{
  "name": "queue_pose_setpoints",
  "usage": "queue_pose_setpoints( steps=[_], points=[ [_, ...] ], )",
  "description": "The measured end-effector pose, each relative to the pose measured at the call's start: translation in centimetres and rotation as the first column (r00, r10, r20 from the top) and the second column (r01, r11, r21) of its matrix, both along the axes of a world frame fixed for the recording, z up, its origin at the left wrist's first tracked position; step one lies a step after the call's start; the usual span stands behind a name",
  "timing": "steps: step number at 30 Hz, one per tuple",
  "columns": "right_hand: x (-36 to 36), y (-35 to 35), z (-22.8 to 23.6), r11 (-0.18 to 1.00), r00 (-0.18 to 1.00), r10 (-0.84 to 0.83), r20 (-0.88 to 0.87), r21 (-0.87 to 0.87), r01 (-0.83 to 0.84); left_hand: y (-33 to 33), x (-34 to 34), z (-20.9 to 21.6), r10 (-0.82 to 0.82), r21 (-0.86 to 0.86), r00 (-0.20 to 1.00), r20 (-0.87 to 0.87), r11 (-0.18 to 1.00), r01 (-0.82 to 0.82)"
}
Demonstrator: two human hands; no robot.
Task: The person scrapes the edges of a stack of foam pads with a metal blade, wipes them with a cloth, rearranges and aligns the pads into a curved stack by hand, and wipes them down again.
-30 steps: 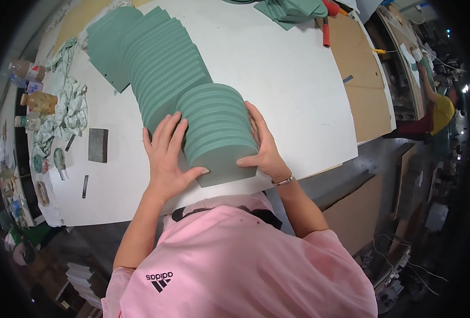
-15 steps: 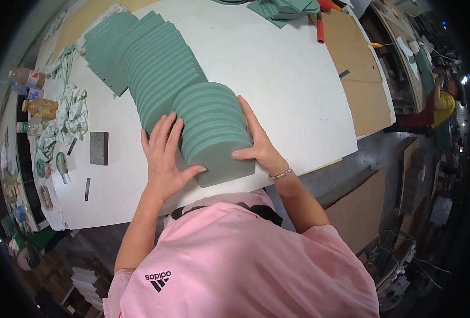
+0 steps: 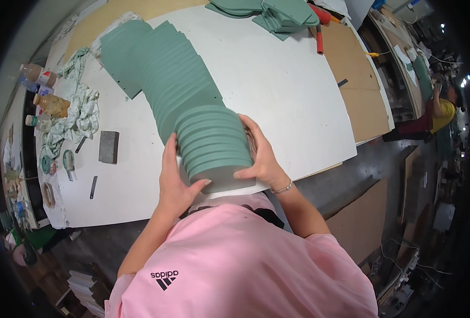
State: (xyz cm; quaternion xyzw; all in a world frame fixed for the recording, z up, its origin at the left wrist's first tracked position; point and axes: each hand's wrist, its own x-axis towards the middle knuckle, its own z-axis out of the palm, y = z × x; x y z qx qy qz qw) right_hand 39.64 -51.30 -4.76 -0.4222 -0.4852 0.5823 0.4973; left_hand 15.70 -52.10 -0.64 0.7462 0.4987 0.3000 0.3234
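Your left hand (image 3: pixel 175 180) and right hand (image 3: pixel 263 161) hold the near stack of green round-topped panels (image 3: pixel 216 139) between them, fingers curved along its sides, thumbs at its front panel, by the near edge of the white table (image 3: pixel 288 85). Your pink shirt (image 3: pixel 245 254) carries a black logo (image 3: pixel 164 280) with lettering. Just beyond the stack runs a fanned row of green panels (image 3: pixel 176 66); farther left, a brown bottle (image 3: pixel 32 71) wears a red-and-white label (image 3: pixel 45 78).
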Motion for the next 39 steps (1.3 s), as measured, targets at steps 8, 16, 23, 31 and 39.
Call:
queue_pose_setpoints(
  steps=[8,16,23,31,39],
  points=[
    [-2.3,-0.3,5.4,0.960,0.893,-0.002,0.449,0.251,-0.124,-3.4,-1.1,-1.0,0.330,-0.472,0.759,0.562,0.881,-0.034],
    [-5.8,4.0,10.5,0.695,0.467,0.015,0.884,0.326,-0.641,-3.2,-0.6,-4.9,0.467,-0.620,0.608,0.642,0.783,0.053],
    [-8.2,6.3,7.1,0.628,0.334,0.008,0.942,0.255,-0.735,-3.0,-3.4,-6.5,0.284,-0.744,0.927,0.244,0.668,-0.009],
    [-7.7,6.5,5.3,0.664,0.313,-0.046,0.949,0.263,-0.700,1.2,-9.5,-4.1,0.324,-0.637,0.882,0.343,0.770,-0.035],
    [-8.0,6.4,6.2,0.695,0.215,0.038,0.976,0.129,-0.707,16.3,-10.1,-6.4,0.523,-0.582,0.695,0.493,0.792,-0.183]
  ],
)
